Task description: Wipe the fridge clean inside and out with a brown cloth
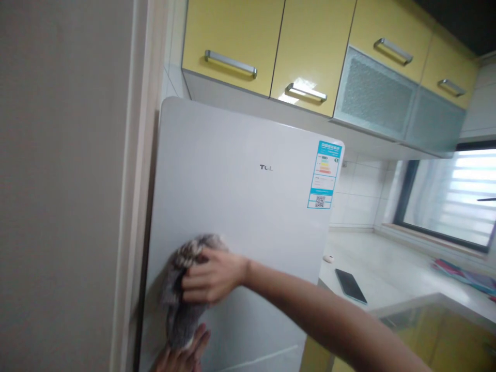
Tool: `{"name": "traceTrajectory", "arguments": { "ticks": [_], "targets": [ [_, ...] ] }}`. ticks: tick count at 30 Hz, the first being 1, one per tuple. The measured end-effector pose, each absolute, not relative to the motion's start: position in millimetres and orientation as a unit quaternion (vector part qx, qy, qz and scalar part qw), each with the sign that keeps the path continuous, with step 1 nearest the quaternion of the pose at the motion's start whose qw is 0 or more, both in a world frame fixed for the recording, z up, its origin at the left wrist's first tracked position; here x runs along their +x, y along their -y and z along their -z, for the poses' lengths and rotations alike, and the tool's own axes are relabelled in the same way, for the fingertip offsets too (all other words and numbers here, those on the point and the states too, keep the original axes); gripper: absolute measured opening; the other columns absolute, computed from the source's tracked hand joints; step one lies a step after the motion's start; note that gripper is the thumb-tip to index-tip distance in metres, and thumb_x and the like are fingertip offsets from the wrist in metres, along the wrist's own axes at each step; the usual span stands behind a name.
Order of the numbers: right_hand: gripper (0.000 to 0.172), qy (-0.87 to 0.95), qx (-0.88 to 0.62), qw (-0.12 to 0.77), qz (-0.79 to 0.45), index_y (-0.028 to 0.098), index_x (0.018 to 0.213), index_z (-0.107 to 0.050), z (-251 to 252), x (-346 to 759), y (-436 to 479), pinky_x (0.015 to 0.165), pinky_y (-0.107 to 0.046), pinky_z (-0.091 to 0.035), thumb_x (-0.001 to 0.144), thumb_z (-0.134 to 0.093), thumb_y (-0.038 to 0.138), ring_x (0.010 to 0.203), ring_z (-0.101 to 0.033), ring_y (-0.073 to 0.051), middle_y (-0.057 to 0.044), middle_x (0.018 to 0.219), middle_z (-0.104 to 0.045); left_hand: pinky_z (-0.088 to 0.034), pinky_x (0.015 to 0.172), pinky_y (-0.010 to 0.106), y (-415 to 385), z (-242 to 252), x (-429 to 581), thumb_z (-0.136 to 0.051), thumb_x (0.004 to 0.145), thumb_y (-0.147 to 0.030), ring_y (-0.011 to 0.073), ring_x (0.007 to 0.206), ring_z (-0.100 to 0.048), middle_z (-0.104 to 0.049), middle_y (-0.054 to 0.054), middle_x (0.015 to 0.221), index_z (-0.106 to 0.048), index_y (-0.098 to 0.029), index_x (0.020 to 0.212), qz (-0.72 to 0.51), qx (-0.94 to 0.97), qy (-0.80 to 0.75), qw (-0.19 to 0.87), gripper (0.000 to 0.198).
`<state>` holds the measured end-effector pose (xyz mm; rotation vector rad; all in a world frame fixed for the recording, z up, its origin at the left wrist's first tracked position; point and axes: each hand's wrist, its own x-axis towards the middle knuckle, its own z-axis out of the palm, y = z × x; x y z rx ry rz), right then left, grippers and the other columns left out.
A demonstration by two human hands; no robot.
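Observation:
My right hand [213,276] reaches in from the right and presses a bunched grey, brown and white cloth [178,320] against the left part of a white refrigerator door [248,222]. Its fingers are curled into the fabric. Low in the picture, my left hand [182,356] is at the hanging lower end of the cloth, cut off by the bottom edge. The left fingers are stretched out and apart, close to the door; whether they touch the cloth or the door surface I cannot tell. The door bears a TCL logo and a blue-and-white energy label [325,175].
A pale wall or door panel [65,186] with its frame stands close on the left. Yellow cabinets [232,31] with metal handles hang above. On the white counter [387,258] at right lie a phone [351,285] and a small white object [328,258]. A window [453,191] is behind.

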<state>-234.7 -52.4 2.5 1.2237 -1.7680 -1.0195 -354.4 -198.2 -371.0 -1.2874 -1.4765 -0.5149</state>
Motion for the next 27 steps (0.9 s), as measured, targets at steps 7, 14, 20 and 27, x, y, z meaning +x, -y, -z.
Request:
{"name": "traceTrajectory", "arguments": {
  "ticks": [7, 14, 20, 27],
  "targets": [
    [0.083, 0.713, -0.075, 0.628, 0.303, 0.016, 0.166, -0.039, -225.7, -207.2, 13.9, 0.107, -0.059, -0.041, 0.103, -0.046, 0.069, 0.131, -0.045, -0.042, -0.021, 0.143, -0.051, -0.006, 0.141, 0.039, 195.1, 359.1, -349.9, -0.062, 0.097, -0.046, 0.0148, 0.169, -0.017, -0.033, -0.010, 0.177, -0.044, -0.038, 0.166, 0.252, -0.558, 0.599, 0.516, 0.072],
    [0.047, 0.699, 0.187, 0.617, 0.310, 0.018, 0.143, -0.069, -31.8, -228.0, 53.2, 0.072, -0.039, -0.042, 0.102, -0.059, 0.039, 0.080, -0.051, -0.019, -0.002, 0.087, -0.060, -0.005, 0.140, 0.038, 199.7, 346.8, -344.2, -0.063, 0.098, -0.045, 0.0132, 0.169, -0.019, -0.034, -0.009, 0.176, -0.055, -0.037, 0.159, 0.251, -0.565, 0.599, 0.509, 0.063],
    [0.020, 0.690, 0.471, 0.409, 0.366, 0.031, 0.117, -0.079, 27.3, -204.6, 26.8, 0.083, -0.033, -0.041, 0.107, -0.062, 0.030, 0.085, -0.050, -0.012, 0.002, 0.091, -0.060, -0.011, 0.140, 0.038, 199.2, 352.1, -343.2, -0.067, 0.094, -0.036, 0.0149, 0.168, -0.020, -0.066, -0.004, 0.156, -0.073, -0.035, 0.139, 0.314, -0.560, 0.592, 0.487, 0.045],
    [0.074, 0.709, -0.049, 0.611, 0.349, 0.013, 0.134, -0.073, -226.2, -150.5, -64.1, 0.102, -0.056, -0.040, 0.101, -0.045, 0.073, 0.122, -0.053, -0.036, -0.019, 0.132, -0.060, -0.005, 0.141, 0.040, 200.5, 351.9, -346.6, -0.065, 0.095, -0.044, 0.0144, 0.169, -0.018, -0.028, -0.008, 0.179, -0.043, -0.035, 0.167, 0.246, -0.563, 0.600, 0.512, 0.076]
  ]
}}
